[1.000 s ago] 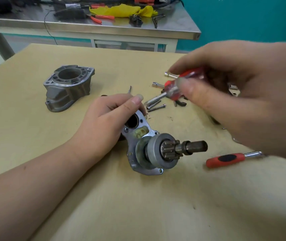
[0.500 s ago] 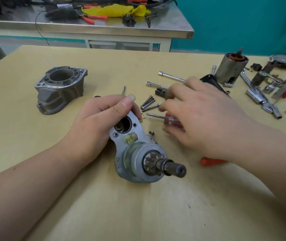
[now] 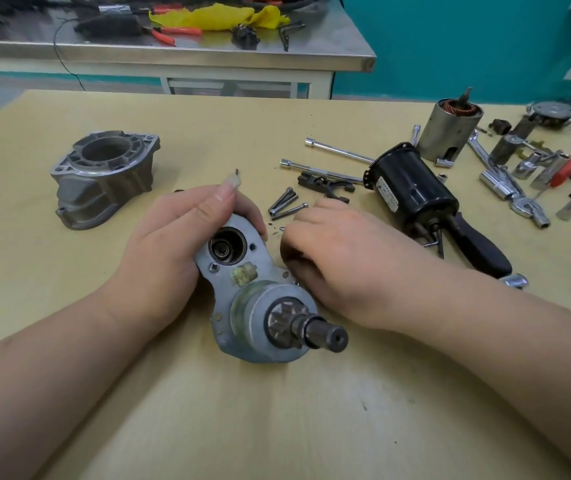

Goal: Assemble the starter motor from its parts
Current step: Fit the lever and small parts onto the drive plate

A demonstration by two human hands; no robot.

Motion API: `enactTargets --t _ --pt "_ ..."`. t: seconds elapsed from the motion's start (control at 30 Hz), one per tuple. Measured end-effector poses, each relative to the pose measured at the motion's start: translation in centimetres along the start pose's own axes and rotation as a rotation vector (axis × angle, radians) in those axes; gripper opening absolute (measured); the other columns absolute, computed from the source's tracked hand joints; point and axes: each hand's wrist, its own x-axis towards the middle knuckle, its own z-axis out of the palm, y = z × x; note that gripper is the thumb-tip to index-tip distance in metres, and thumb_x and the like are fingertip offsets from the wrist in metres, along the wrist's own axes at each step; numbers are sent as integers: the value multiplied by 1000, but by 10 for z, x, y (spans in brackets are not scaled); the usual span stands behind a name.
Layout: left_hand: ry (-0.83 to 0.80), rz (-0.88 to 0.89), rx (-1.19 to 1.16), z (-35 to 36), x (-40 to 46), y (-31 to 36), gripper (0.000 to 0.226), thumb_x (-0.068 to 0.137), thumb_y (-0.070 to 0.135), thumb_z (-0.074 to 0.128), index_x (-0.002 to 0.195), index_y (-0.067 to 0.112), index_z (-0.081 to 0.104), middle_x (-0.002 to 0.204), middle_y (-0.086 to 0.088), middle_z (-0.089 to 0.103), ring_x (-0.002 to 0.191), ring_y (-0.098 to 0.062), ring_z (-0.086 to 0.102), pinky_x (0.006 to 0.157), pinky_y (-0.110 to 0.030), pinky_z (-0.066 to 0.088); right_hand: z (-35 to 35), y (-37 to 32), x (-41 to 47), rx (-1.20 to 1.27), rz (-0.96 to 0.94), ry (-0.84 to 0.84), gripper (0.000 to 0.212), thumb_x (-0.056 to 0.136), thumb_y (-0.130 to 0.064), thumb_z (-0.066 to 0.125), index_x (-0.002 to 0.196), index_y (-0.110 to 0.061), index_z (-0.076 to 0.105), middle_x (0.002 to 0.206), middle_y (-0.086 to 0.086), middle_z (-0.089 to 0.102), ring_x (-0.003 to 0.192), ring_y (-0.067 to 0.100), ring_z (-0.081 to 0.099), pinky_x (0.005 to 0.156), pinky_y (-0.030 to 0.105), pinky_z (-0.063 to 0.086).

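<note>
Metal drive plate [image 3: 242, 271] with its pinion fitted lies mid-table, gripped by the left hand [image 3: 173, 244]; right hand [image 3: 343, 258] curls beside it, contents hidden. Nose housing [image 3: 104, 178] near the left edge and black motor body [image 3: 412, 192] toward the right edge remain unattached.

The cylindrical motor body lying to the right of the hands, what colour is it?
Black, with a small white label; the motor body shows best in the head view.

left hand [image 3: 173, 244]: bare, long thumbnail; right hand [image 3: 343, 258]: bare | forearms: sleeveless
</note>
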Motion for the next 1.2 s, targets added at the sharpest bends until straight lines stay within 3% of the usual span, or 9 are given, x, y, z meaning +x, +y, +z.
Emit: enactTargets --t 0.13,0.27,0.4,0.53,0.67,0.77,0.9,0.97,1.2 --pt "20 27 67 3 1 1 66 106 65 37 85 17 78 79 -17 74 72 -40 68 63 -32 53 -6 -1 -3 515 226 235 5 89 -19 72 89 -23 72 77 -14 68 78 2 64 72 22 53" --pt "46 28 114 4 0 0 70 105 69 31 84 21 78 79 -11 76 72 -24 71 64 -24 54 -10 -6 -4 908 245 310 21 88 -9 80 98 -27 75 85 -4 77 82 13 74 85 38 61" --pt "72 30 184 4 2 -1 76 106 71 22 83 24 78 79 -7 77 73 -20 72 66 -17 53 -10 -5 -5 929 246 349 24 92 -9 77 100 -31 81 90 -14 79 89 2 75 89 25 60" --pt "5 -41 89 1 6 -1 80 102 80 22 83 26 79 80 -7 78 74 -23 73 74 -41 51 -9 -5 -5 920 253 385 16 88 -17 82 94 -32 82 89 -13 79 89 9 75 83 30 62" --pt "-8 -46 51 -1 7 -1 84 92 92 31 84 25 80 84 -11 78 77 -28 72 80 -52 49 -6 -7 -6 922 242 388 14 86 -16 84 93 -28 83 87 -7 79 86 14 73 82 36 61" --pt "3 -23 56 0 6 -3 82 101 83 26 84 24 79 82 -13 78 76 -28 73 76 -45 52 -5 -8 -8 950 232 394 19 86 -8 81 93 -26 83 84 -8 79 83 11 75 78 28 62" --pt "51 16 88 2 4 -4 75 105 70 20 81 29 79 76 -2 77 70 -13 72 63 -18 54 -4 -10 -10 1075 227 347 20 86 -1 80 94 -19 84 75 -9 78 69 4 72 68 19 56" --pt "61 14 94 2 5 -3 76 104 70 20 81 29 79 76 -1 78 69 -13 72 62 -16 53 -5 -10 -10 1093 217 329 19 88 -1 78 97 -16 83 72 -10 76 66 4 70 68 21 56" --pt "45 -13 54 1 6 -3 77 102 74 23 82 26 80 77 -9 77 72 -23 72 70 -41 50 -2 -16 -4 1064 251 322 16 85 -5 83 89 -20 83 77 -7 78 66 3 71 67 19 55"
